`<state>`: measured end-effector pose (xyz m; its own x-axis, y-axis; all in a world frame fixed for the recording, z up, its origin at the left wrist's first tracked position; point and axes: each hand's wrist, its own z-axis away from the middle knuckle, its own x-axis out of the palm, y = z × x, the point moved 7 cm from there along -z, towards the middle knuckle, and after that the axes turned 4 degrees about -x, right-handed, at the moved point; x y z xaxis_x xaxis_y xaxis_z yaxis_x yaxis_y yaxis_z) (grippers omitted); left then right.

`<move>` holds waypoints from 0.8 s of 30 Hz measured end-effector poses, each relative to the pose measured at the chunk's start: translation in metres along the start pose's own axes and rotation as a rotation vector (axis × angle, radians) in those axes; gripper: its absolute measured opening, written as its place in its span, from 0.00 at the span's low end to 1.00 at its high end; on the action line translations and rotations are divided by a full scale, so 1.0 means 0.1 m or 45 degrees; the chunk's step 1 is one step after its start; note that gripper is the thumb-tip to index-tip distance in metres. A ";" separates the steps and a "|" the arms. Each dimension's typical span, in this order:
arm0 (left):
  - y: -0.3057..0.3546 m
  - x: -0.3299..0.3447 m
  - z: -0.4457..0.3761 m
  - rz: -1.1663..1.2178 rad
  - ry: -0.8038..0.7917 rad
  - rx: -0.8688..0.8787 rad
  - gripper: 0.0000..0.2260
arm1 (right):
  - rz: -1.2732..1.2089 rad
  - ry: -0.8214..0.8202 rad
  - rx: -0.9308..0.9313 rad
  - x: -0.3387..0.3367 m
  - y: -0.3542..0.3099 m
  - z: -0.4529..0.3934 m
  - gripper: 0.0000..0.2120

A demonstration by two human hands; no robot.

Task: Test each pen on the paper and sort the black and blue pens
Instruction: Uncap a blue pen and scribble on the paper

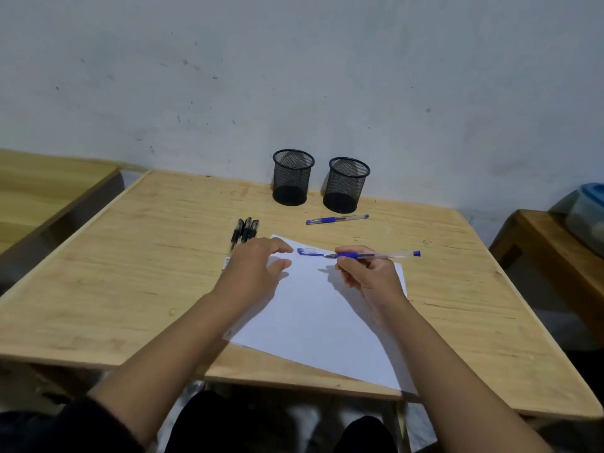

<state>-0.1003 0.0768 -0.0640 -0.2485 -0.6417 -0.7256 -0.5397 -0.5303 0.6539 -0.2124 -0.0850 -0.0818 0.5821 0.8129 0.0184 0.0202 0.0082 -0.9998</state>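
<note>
Paper (313,315) lies flat, white and smooth on the wooden table (130,289); my left hand (253,271) presses it with relaxed fingers. 2 black mesh cups (293,177) stand beyond. My right hand (366,273) pinches the blue pen (376,255) — long axis left-right, tip leftward on a blue scribble (309,252).

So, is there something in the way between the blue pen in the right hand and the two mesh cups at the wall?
Nothing tall blocks it. Between the blue pen in the right hand and the two mesh cups, only a second blue pen lies flat on the table, in front of the right-side cup. Both cups look empty.
</note>
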 end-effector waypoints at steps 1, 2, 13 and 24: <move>-0.05 -0.11 0.16 -0.008 0.032 -0.016 0.08 | 0.031 -0.045 -0.003 0.08 0.00 0.03 0.07; -0.12 -0.20 0.32 -0.010 0.049 -0.041 0.08 | 0.054 -0.089 0.003 0.17 0.00 0.05 0.06; -0.53 -0.32 0.93 -0.051 0.081 -0.071 0.08 | 0.370 -0.393 0.002 1.10 0.10 0.14 0.05; -0.58 -0.33 0.92 0.079 0.146 -0.093 0.06 | 0.654 -0.448 -0.262 1.33 0.12 0.19 0.05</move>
<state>-0.1345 0.1799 -0.0974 -0.1839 -0.7314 -0.6566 -0.4648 -0.5239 0.7138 -0.1506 0.0341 -0.0920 0.2594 0.8260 -0.5004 -0.0140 -0.5149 -0.8571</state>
